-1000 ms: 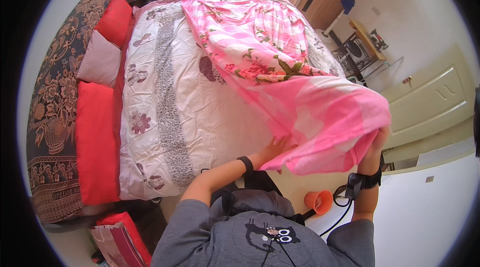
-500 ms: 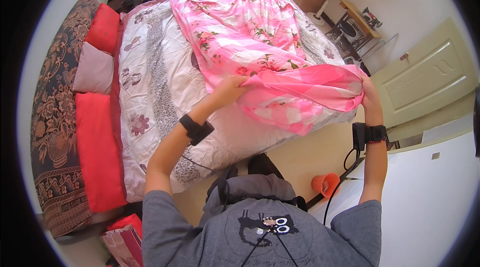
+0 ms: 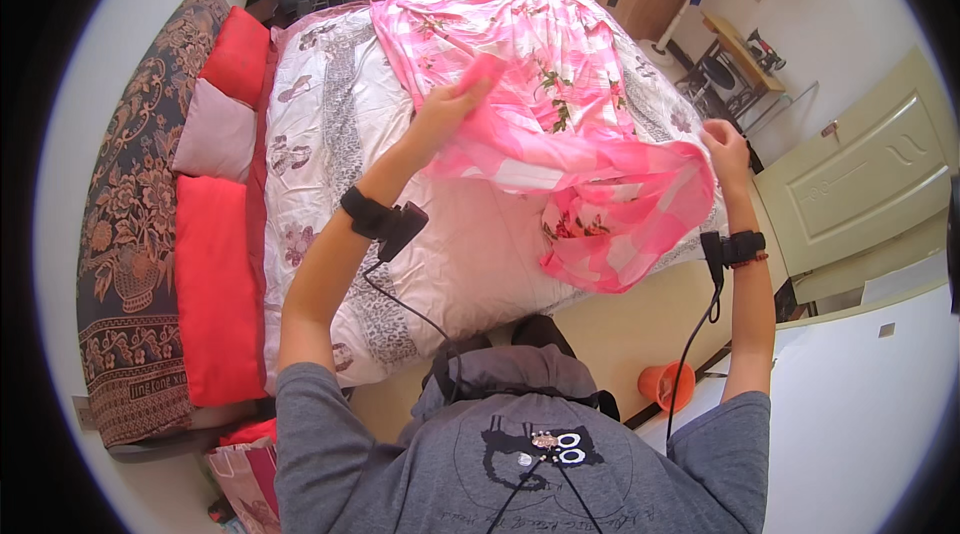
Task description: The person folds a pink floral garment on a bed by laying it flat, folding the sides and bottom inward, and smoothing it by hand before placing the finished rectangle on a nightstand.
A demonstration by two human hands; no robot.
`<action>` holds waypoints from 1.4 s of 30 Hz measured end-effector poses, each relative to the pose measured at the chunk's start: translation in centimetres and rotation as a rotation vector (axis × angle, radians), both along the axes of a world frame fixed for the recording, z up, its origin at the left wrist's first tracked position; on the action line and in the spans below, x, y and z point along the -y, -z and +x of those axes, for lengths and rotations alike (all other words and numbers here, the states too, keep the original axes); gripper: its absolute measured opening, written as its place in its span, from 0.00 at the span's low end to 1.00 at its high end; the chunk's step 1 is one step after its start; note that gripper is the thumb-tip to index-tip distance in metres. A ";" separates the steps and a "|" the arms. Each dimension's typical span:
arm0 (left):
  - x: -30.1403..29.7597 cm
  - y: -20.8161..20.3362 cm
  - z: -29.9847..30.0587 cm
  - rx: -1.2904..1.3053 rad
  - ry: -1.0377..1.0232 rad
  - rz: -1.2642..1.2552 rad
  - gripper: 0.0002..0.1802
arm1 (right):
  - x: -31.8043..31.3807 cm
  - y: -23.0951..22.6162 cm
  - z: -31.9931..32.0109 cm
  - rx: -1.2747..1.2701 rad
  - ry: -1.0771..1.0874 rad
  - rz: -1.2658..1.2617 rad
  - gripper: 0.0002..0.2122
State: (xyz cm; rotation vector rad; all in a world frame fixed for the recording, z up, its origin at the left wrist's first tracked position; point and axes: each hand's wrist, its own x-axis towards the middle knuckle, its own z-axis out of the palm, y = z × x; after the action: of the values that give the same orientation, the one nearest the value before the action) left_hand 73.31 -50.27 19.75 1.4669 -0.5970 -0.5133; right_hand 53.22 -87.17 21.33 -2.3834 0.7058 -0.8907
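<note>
A pink and white checked sheet (image 3: 520, 124) with printed roses and green leaves lies over the bed, its near part lifted and bunched. My left hand (image 3: 452, 114) is closed around one edge of it, raised over the middle of the bed, with a bit of pink cloth sticking up past the fingers. At the right, my right hand (image 3: 726, 149) pinches the other end near the bed's right side. Between the two hands the cloth sags in loose folds, and a rounded flap hangs toward me.
Under the sheet is a white and grey patterned bedcover (image 3: 440, 254). Red pillows (image 3: 215, 294) and a pale pink one (image 3: 215, 129) line the headboard (image 3: 130, 254). An orange bin (image 3: 665, 386) stands on the floor near a white surface (image 3: 850, 414). A green door (image 3: 860, 164) is at the right.
My left hand has moved up and away from me, lifting its edge of the sheet. My right hand has risen slightly. The cloth between them has loosened and billowed.
</note>
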 end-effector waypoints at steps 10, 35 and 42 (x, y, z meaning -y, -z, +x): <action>2.7 -0.1 -4.3 0.797 0.238 0.189 0.20 | -19.2 2.4 5.7 -0.119 -0.939 0.572 0.17; 5.5 6.6 -4.8 0.476 0.622 0.192 0.10 | -10.6 2.0 -11.3 -0.041 -0.524 1.130 0.22; 6.7 8.7 -2.4 0.639 0.736 0.362 0.11 | -10.9 0.5 -13.4 -0.040 -0.399 1.034 0.16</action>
State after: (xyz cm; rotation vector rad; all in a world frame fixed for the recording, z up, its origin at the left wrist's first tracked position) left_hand 70.93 -56.97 11.01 1.7391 -1.6513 -0.7430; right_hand 39.81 -76.26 20.83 -1.5096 0.4896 -0.1935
